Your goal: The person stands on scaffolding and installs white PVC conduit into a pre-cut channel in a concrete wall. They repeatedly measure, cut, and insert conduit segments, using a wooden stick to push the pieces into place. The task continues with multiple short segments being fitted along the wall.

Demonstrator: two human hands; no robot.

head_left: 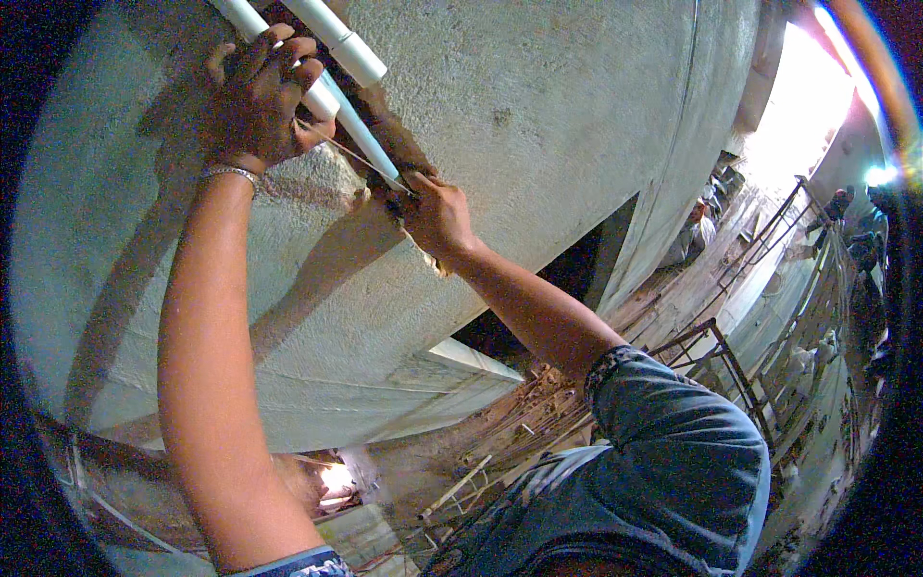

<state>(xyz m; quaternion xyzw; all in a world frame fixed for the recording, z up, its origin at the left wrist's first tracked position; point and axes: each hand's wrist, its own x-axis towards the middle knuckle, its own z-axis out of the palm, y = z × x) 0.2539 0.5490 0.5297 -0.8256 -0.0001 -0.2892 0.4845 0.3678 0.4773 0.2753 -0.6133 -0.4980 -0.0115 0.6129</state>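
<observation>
Got one of three pale pipes [320,101] gripped in left hand [261,104], far left, plus one cord [346,151] pinched in right hand [440,213].

the upper edge cuts off two white pipes [352,56].

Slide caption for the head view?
Left hand grips white plastic pipe, right hand at tip of pale-blue tube, beside a plastered wall.

Through my head camera I see a dim floor [409,469] below, littered with brown debris [548,392]; a pale ladder-like frame [456,489] and a dark metal frame [738,373] rest there.
</observation>
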